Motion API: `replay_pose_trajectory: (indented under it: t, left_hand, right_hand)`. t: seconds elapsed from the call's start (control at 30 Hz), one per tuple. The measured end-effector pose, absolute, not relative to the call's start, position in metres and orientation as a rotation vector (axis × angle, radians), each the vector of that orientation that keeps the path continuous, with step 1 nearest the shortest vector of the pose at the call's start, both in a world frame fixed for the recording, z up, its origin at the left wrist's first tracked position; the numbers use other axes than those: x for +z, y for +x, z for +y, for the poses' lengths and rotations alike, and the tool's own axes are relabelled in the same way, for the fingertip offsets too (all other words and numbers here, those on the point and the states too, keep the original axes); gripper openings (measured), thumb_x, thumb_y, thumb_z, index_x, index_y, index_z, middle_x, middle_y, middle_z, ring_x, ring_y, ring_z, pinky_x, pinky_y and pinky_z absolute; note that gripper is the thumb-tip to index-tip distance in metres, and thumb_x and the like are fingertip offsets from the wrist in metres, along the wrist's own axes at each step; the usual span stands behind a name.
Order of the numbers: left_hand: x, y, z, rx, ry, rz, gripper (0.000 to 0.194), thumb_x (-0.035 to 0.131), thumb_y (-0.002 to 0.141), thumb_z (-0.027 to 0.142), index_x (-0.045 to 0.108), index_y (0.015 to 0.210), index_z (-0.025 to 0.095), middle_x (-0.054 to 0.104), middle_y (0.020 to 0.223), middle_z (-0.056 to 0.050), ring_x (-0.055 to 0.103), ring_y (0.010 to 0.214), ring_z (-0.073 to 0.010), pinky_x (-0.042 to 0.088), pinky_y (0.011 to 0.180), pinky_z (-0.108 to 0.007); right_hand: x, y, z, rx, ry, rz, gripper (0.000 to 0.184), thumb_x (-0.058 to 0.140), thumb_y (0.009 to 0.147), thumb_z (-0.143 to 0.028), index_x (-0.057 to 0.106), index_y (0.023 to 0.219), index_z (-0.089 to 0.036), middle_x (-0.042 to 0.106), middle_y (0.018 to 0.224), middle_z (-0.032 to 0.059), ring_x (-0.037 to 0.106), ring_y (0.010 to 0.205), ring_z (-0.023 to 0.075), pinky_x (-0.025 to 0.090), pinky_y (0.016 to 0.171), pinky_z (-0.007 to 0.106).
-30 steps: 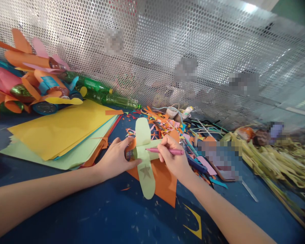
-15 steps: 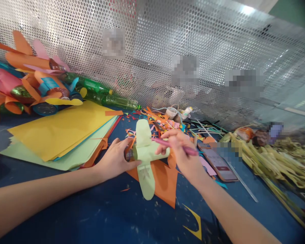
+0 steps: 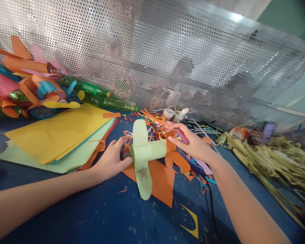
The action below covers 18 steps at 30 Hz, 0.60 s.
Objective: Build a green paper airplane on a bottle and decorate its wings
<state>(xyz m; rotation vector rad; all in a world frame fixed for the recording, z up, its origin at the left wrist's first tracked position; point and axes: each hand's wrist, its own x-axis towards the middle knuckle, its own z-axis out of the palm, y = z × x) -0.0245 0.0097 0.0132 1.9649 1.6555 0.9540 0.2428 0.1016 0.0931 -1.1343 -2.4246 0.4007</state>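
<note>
A pale green paper toy plane (image 3: 148,152) built round a bottle lies on the table, with an orange paper tail (image 3: 176,159). On its lower wing is a dark star (image 3: 143,173). My left hand (image 3: 114,156) curls round the bottle-neck end, thumb and fingers on either side; the neck is mostly hidden. My right hand (image 3: 193,142) grips a purple pen (image 3: 182,136) by the orange tail, apart from the wings. Beneath the plane is an orange paper sheet (image 3: 164,183).
Paper sheets (image 3: 58,135) are stacked at left, below finished paper planes (image 3: 40,81) and green bottles (image 3: 104,98). Scraps (image 3: 155,118) litter the back. A black cord (image 3: 210,200) runs near my right forearm. Dried husks (image 3: 264,156) lie right; a perforated metal panel (image 3: 152,44) stands behind.
My right hand has moved right with the pen, from over the plane's body to beside the tail. The star now shows more clearly. The phone at right is out of sight.
</note>
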Motion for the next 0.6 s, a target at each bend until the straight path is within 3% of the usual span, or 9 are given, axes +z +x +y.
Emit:
replay_pose_trajectory:
  t: [0.17, 0.4, 0.6]
  left_hand:
    - [0.01, -0.025, 0.011, 0.972, 1.974, 1.673, 0.055, 0.051, 0.072, 0.025, 0.038, 0.126, 0.02, 0.056, 0.093, -0.005, 0.048, 0.093, -0.0249, 0.043, 0.083, -0.04]
    - [0.009, -0.026, 0.012, 0.998, 1.986, 1.687, 0.049, 0.046, 0.074, 0.021, 0.04, 0.123, 0.021, 0.057, 0.09, -0.004, 0.051, 0.091, -0.0253, 0.043, 0.081, -0.041]
    - [0.01, -0.026, 0.011, 0.983, 1.971, 1.773, 0.049, 0.045, 0.076, 0.021, 0.04, 0.125, 0.021, 0.056, 0.089, -0.004, 0.05, 0.093, -0.0262, 0.043, 0.079, -0.04]
  right_hand:
    - [0.092, 0.226, 0.084, 0.315, -0.975, -2.624, 0.045, 0.068, 0.073, -0.042, 0.045, 0.111, -0.029, 0.049, 0.13, 0.0063, 0.048, 0.119, 0.0289, 0.041, 0.094, 0.043]
    - [0.077, 0.216, 0.082, 0.078, -0.893, -2.742, 0.038, 0.071, 0.071, -0.03, 0.051, 0.103, -0.029, 0.059, 0.116, 0.0054, 0.048, 0.117, 0.0291, 0.038, 0.096, 0.049]
    - [0.079, 0.22, 0.084, 0.124, -0.921, -2.745, 0.035, 0.071, 0.072, -0.027, 0.049, 0.099, -0.028, 0.057, 0.117, 0.0052, 0.052, 0.11, 0.0277, 0.041, 0.092, 0.045]
